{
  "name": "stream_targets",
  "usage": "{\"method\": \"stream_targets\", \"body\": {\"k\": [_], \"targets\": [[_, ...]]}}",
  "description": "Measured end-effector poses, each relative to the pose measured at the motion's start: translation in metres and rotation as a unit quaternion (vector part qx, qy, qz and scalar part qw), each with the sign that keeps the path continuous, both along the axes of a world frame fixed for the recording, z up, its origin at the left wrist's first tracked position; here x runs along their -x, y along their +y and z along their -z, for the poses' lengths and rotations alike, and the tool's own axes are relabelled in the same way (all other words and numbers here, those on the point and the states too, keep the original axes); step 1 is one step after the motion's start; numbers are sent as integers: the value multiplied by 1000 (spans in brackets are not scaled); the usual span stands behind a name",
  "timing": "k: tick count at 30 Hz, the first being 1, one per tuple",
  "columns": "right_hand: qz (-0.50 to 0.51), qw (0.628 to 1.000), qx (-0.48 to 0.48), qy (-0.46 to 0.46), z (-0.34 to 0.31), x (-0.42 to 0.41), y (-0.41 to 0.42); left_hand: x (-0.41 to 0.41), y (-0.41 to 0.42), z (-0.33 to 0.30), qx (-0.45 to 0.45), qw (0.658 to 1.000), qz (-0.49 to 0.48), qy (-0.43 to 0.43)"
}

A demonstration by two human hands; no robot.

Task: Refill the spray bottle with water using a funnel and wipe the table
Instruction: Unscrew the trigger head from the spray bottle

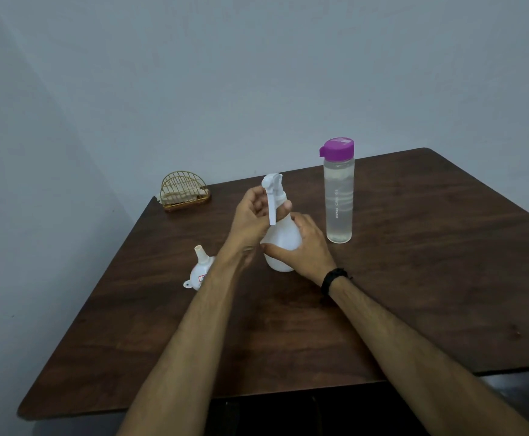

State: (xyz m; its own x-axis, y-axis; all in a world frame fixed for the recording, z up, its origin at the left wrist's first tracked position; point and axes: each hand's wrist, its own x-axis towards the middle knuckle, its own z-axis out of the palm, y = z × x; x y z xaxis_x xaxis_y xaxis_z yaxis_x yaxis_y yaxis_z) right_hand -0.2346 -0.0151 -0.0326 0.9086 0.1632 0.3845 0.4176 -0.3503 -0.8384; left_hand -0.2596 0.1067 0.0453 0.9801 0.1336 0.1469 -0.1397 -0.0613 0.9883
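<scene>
A white spray bottle (282,239) stands upright near the middle of the dark wooden table (414,278). My right hand (305,247) wraps around its round body. My left hand (252,217) grips the white spray head (272,190) at the neck, with the trigger pointing down between my hands. A white funnel (201,270) lies upside down on the table to the left, partly hidden by my left forearm. A tall clear water bottle (338,196) with a purple cap stands just right of the spray bottle, nearly full.
A gold wire napkin holder (184,191) with pale napkins stands at the table's far left corner. A grey wall runs behind the table. My right wrist wears a black band (334,278).
</scene>
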Motion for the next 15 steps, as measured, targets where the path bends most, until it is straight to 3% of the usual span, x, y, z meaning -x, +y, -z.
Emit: {"method": "stream_targets", "body": {"k": [3,9,15], "targets": [[1,1000,3,0,0,0,0,1,11,4,3,998,68,-2],[2,1000,2,3,-1,1,-1,-3,5,-2,-11,1000,-16,-6],[4,1000,16,12,-2,3,-1,8,7,-8,-73,997,37,0]]}}
